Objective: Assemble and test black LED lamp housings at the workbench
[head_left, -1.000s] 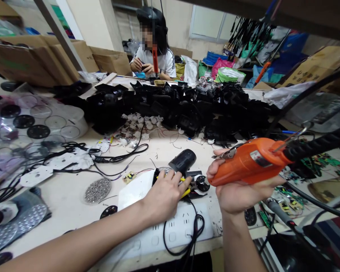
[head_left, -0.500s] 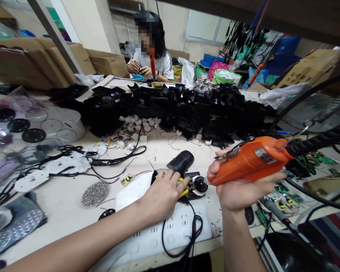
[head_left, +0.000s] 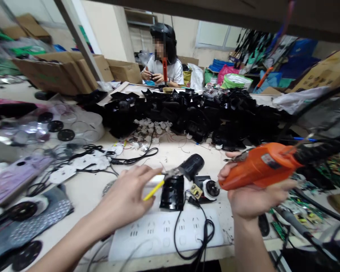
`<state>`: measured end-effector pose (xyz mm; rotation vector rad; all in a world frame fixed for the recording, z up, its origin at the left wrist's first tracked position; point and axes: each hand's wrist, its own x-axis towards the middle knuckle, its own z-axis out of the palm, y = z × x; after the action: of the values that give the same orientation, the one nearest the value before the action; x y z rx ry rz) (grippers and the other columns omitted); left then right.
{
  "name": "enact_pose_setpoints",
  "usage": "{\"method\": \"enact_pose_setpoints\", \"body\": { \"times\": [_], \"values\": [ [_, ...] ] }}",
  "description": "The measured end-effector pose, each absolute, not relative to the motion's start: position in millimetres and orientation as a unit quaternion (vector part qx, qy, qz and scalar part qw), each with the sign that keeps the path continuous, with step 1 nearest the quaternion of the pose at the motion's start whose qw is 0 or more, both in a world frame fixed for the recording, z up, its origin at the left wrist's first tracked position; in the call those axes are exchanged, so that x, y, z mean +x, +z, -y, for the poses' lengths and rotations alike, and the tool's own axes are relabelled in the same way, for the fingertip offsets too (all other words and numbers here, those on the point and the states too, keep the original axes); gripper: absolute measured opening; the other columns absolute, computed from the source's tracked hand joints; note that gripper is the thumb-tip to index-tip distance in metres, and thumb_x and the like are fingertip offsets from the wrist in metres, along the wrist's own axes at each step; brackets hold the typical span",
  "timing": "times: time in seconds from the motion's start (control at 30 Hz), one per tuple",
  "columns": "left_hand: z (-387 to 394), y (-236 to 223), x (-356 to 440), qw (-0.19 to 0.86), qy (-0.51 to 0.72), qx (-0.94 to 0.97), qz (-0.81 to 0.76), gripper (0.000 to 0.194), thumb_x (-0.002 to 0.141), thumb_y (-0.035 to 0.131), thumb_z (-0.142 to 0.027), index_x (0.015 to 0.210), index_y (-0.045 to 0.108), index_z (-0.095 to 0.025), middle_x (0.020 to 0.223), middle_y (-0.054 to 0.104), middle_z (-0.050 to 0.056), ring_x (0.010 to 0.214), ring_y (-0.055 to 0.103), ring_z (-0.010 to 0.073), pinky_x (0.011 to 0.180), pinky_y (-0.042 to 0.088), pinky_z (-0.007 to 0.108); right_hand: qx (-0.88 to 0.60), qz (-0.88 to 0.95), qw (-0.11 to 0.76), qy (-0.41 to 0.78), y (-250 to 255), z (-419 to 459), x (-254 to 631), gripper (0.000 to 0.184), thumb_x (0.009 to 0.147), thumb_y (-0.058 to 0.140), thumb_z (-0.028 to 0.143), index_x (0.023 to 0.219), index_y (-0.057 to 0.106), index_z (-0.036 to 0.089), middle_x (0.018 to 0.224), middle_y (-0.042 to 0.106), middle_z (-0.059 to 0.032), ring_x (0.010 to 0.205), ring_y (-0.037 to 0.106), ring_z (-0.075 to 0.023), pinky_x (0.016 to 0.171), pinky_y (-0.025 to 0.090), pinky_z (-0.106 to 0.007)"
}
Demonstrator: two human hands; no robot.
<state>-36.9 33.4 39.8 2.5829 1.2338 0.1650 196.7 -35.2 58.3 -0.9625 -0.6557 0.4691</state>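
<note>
My left hand (head_left: 127,194) grips a pair of yellow-handled pliers (head_left: 153,190), its blurred metal jaws over the top edge of a glossy black plastic housing (head_left: 172,194). In my right hand (head_left: 251,198) lies an orange electric screwdriver (head_left: 257,166), thumb and fingers around its body and its tip end turned left. Close to that tip is a small white part with a round black disc (head_left: 212,188). A small yellowish circuit board (head_left: 196,191) sits between the disc part and the housing. Behind them a black cylinder (head_left: 192,166) lies on its side.
A white power strip (head_left: 158,238) with a black cable (head_left: 208,230) runs along the table's front. A heap of black plastic shells (head_left: 192,109) and white small parts (head_left: 153,128) fills the back. Green circuit boards (head_left: 308,207) lie right. A co-worker (head_left: 166,64) sits opposite.
My left hand has drawn left with the pliers, uncovering the black housing and the small board. My right hand keeps hold of the screwdriver. The whole view has shifted somewhat.
</note>
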Motion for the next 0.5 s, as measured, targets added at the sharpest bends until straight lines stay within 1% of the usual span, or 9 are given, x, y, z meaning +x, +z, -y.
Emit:
{"method": "enact_pose_setpoints", "body": {
  "times": [0.07,0.13,0.2,0.27,0.33,0.4,0.47,0.5],
  "values": [
    [-38,36,-79,0.103,0.066,0.852,-0.508,0.059,0.081,0.051,-0.038,0.138,0.048,-0.021,0.121,0.059,0.011,0.108,0.055,0.0298,0.091,0.043,0.042,-0.433,0.320,0.817,0.205,59,35,199,0.065,0.062,0.046,0.083,0.083,0.069,0.025,0.068,0.068,-0.0031,0.041,0.057,-0.0174,0.031,0.043,-0.029],
    [-39,28,-119,0.060,0.036,0.811,-0.581,0.061,0.083,0.047,-0.045,0.136,0.050,-0.016,0.119,0.060,0.015,0.108,0.056,0.0348,0.089,0.043,0.046,-0.424,0.332,0.821,0.190,59,34,203,0.060,0.062,0.050,0.079,0.080,0.068,0.025,0.065,0.068,-0.0028,0.038,0.056,-0.0181,0.027,0.042,-0.030],
    [-37,17,-150,0.046,-0.005,0.775,-0.631,0.063,0.084,0.043,-0.049,0.136,0.051,-0.013,0.118,0.062,0.018,0.108,0.056,0.0381,0.087,0.044,0.048,-0.419,0.336,0.823,0.183,57,32,207,0.059,0.062,0.053,0.078,0.080,0.068,0.025,0.063,0.068,-0.0022,0.036,0.056,-0.0183,0.025,0.041,-0.030],
    [-33,6,-167,0.053,-0.015,0.747,-0.663,0.065,0.084,0.042,-0.053,0.135,0.051,-0.014,0.118,0.062,0.017,0.110,0.057,0.0383,0.087,0.045,0.048,-0.423,0.342,0.818,0.189,54,31,211,0.064,0.062,0.052,0.082,0.083,0.069,0.024,0.064,0.068,-0.0036,0.035,0.057,-0.0190,0.025,0.043,-0.031],
    [-31,-5,-174,0.064,0.007,0.731,-0.679,0.065,0.084,0.042,-0.058,0.133,0.052,-0.017,0.121,0.062,0.016,0.113,0.057,0.0364,0.090,0.045,0.046,-0.430,0.349,0.810,0.193,52,30,213,0.069,0.064,0.046,0.085,0.085,0.070,0.023,0.065,0.069,-0.0055,0.035,0.057,-0.0196,0.026,0.044,-0.033],
    [-31,-14,-175,0.073,0.030,0.730,-0.679,0.065,0.082,0.044,-0.061,0.130,0.053,-0.018,0.120,0.063,0.015,0.113,0.057,0.0347,0.093,0.044,0.044,-0.432,0.354,0.812,0.171,53,30,213,0.071,0.066,0.041,0.086,0.081,0.070,0.023,0.063,0.068,-0.0049,0.033,0.056,-0.0192,0.023,0.042,-0.033],
    [-34,-23,-179,0.071,0.040,0.728,-0.680,0.065,0.082,0.044,-0.063,0.127,0.055,-0.017,0.111,0.066,0.013,0.107,0.059,0.0349,0.092,0.045,0.044,-0.437,0.351,0.815,0.147,55,30,209,0.068,0.067,0.038,0.085,0.078,0.067,0.024,0.058,0.065,-0.0023,0.032,0.053,-0.0185,0.022,0.040,-0.032],
    [-36,-29,-183,0.071,0.045,0.734,-0.673,0.065,0.082,0.043,-0.064,0.126,0.055,-0.017,0.105,0.066,0.012,0.103,0.060,0.0363,0.089,0.046,0.046,-0.442,0.347,0.815,0.141,56,30,207,0.067,0.068,0.037,0.084,0.076,0.066,0.024,0.056,0.063,-0.0010,0.032,0.053,-0.0182,0.022,0.039,-0.030]
  ]
}}
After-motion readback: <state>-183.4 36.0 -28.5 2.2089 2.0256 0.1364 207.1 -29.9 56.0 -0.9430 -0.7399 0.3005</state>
